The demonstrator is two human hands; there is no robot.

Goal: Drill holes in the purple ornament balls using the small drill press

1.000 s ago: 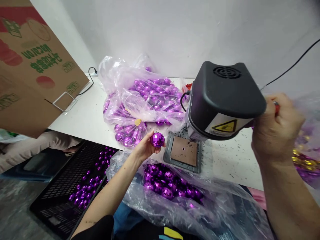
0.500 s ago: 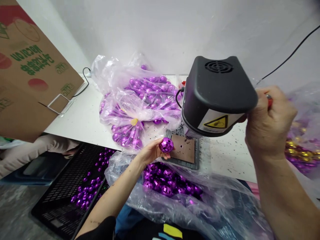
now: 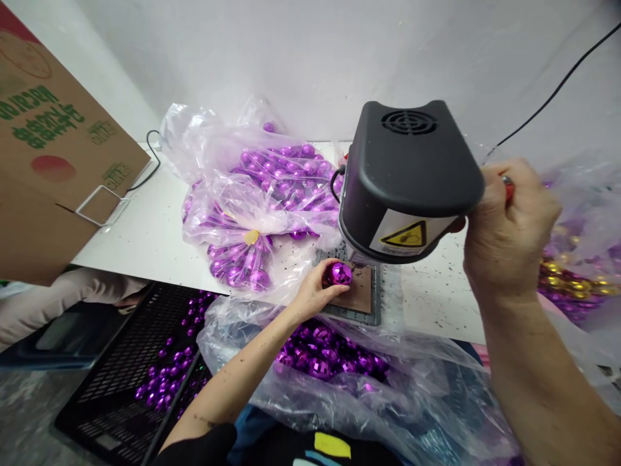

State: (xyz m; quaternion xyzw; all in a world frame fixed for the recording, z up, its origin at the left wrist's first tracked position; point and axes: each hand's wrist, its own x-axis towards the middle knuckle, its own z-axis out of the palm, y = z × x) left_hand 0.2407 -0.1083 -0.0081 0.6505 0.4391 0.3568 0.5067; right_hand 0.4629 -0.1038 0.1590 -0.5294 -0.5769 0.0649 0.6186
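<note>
The left hand (image 3: 310,294) pinches a small faceted purple mirror ball (image 3: 338,274), likely light, slick and brittle, best held round its middle, while the right hand (image 3: 509,230) clamps a red-tipped lever (image 3: 507,188).

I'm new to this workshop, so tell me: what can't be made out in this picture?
- Head view: the machine's tool tip, hidden under the black housing.
- What the right hand grips: only a red tip shows.
- Gold items, blurred behind plastic at the right edge.
- Cardboard box, cut off at the left edge.

Both forearms are bare; a black garment with a yellow patch and blue beneath covers the torso.
</note>
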